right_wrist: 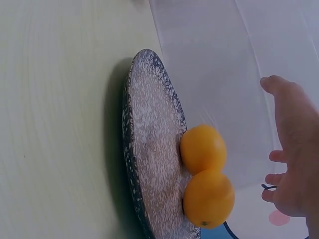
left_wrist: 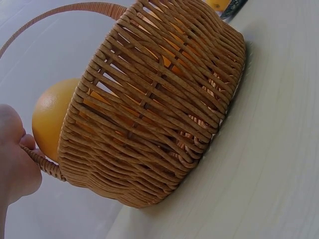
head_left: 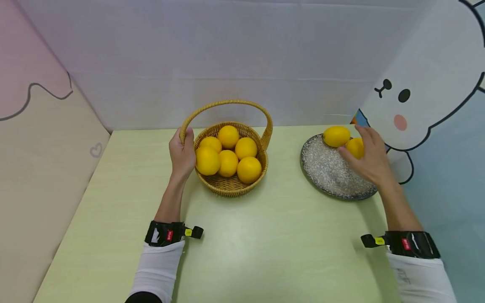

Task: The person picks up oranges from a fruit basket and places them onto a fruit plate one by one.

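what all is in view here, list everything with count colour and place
oranges in basket: six, yellow-orange, piled inside the basket
basket: one, tan wicker with hoop handle, centre of table
oranges on plate: two, yellow-orange, side by side at the plate's far edge
plate: one, speckled grey with dark rim, right side of table
table: one, pale green
left hand: grips the basket where the handle meets the rim
right hand: fingers relaxed, over the nearer plate orange

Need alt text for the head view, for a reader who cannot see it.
A person's left hand grips the handle of a wicker basket holding six oranges, while the right hand reaches over two oranges on a speckled plate. Both stand on a pale green table.
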`<state>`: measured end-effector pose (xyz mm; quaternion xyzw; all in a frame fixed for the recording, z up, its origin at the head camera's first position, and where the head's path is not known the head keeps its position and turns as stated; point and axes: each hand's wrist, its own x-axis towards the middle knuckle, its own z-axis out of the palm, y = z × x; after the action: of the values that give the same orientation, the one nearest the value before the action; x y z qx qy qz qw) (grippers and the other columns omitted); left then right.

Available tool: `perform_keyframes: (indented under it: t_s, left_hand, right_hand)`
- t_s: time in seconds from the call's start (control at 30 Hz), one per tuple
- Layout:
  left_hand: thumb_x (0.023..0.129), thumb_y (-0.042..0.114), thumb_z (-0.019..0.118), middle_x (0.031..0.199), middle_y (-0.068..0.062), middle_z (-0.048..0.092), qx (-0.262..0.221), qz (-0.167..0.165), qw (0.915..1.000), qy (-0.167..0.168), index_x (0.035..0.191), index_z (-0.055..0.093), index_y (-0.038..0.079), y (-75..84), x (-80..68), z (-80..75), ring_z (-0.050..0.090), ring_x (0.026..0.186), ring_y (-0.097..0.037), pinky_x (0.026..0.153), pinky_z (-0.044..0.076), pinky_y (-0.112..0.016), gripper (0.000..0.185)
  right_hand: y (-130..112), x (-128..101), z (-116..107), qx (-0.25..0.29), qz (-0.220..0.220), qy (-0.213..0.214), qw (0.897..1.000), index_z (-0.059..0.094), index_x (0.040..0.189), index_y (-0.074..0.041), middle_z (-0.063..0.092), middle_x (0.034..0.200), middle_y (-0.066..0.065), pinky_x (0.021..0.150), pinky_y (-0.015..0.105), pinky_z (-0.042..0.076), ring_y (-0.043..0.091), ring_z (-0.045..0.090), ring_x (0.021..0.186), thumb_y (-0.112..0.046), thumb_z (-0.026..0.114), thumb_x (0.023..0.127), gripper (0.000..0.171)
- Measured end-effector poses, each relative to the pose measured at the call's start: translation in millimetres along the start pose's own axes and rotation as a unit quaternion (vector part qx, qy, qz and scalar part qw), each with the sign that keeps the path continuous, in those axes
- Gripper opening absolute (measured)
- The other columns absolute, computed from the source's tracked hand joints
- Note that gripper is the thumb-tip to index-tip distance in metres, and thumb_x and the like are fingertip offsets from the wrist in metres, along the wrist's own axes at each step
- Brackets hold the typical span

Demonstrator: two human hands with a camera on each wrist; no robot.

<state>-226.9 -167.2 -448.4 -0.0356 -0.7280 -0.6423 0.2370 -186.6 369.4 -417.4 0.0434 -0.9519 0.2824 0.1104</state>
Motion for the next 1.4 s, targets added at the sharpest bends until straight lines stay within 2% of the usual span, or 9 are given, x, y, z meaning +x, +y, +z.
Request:
perform_keyframes:
  t_s: [0.17,0.37,0.63,0.77,1.03,1.17,1.3,1.4]
  left_hand:
    - [0.122,0.032,0.052,0.066,0.008,0.035,-0.006,-0.006,1.0,-0.004,0.086,0.048,0.018,2.4,-0.5,0.1,0.029,0.052,-0.007,0.048,0.02,-0.02,0.039]
    - [0.122,0.028,0.052,0.066,0.008,0.036,-0.005,-0.006,1.0,-0.001,0.086,0.048,0.017,2.5,0.2,0.5,0.03,0.053,-0.007,0.048,0.021,-0.02,0.038]
    - [0.122,0.032,0.052,0.065,0.011,0.035,-0.012,0.004,0.9999,-0.004,0.084,0.049,0.019,1.1,1.1,-0.4,0.029,0.052,-0.004,0.047,0.019,-0.02,0.04]
    - [0.122,0.033,0.052,0.065,0.011,0.035,-0.013,-0.003,0.9999,-0.004,0.084,0.049,0.019,1.8,0.5,-0.6,0.029,0.053,-0.004,0.047,0.019,-0.02,0.04]
    - [0.122,0.034,0.053,0.066,0.011,0.035,-0.012,-0.003,0.9999,-0.005,0.086,0.05,0.018,1.3,0.5,-0.4,0.029,0.054,-0.005,0.048,0.02,-0.02,0.04]
    - [0.122,0.035,0.053,0.066,0.011,0.035,-0.011,-0.003,0.9999,-0.006,0.085,0.05,0.018,1.7,0.2,-0.7,0.029,0.054,-0.005,0.049,0.02,-0.021,0.04]
    - [0.122,0.035,0.053,0.066,0.011,0.035,-0.01,-0.003,0.9999,-0.007,0.085,0.049,0.018,1.6,-0.2,-1.0,0.029,0.054,-0.005,0.049,0.019,-0.02,0.04]
    - [0.122,0.035,0.053,0.066,0.011,0.034,-0.009,-0.004,0.9999,-0.007,0.085,0.049,0.018,1.6,-0.3,-0.9,0.028,0.054,-0.005,0.049,0.019,-0.02,0.04]
  right_hand:
    - [-9.3,-1.7,1.4,0.009,-0.023,0.011,1.0,0.034,0.176,-0.013,0.029,0.18,0.029,0.128,0.087,0.021,0.06,0.026,0.164,-0.047,0.072,0.106,0.086]
    - [-26.1,-0.4,10.6,0.016,-0.096,0.039,0.994,0.047,0.167,-0.006,0.04,0.173,0.031,0.125,0.085,0.028,0.061,0.036,0.158,-0.033,0.081,0.099,0.081]
    - [-59.8,-3.4,20.2,0.011,-0.11,-0.006,0.994,0.047,0.169,-0.011,0.037,0.176,0.029,0.124,0.084,0.032,0.057,0.034,0.161,-0.032,0.081,0.099,0.08]
    - [-71.3,-2.0,27.1,0.004,-0.141,-0.015,0.99,0.047,0.169,-0.01,0.038,0.175,0.031,0.124,0.082,0.033,0.057,0.036,0.16,-0.031,0.081,0.098,0.081]
    - [-89.7,-1.5,45.4,0.007,-0.211,-0.006,0.977,0.05,0.166,-0.009,0.044,0.172,0.029,0.126,0.079,0.034,0.055,0.043,0.157,-0.031,0.083,0.095,0.081]
    - [-101.1,-3.0,54.4,0.014,-0.233,-0.016,0.972,0.05,0.166,-0.008,0.043,0.172,0.028,0.128,0.078,0.032,0.053,0.041,0.159,-0.044,0.078,0.101,0.08]
    - [-113.3,-3.9,63.0,0.024,-0.267,-0.018,0.963,0.05,0.166,-0.007,0.045,0.17,0.03,0.128,0.077,0.032,0.053,0.042,0.158,-0.069,0.063,0.108,0.086]
    - [-123.7,-4.2,67.8,0.03,-0.288,-0.021,0.957,0.05,0.167,-0.008,0.046,0.17,0.03,0.128,0.077,0.032,0.053,0.043,0.157,-0.077,0.053,0.108,0.091]
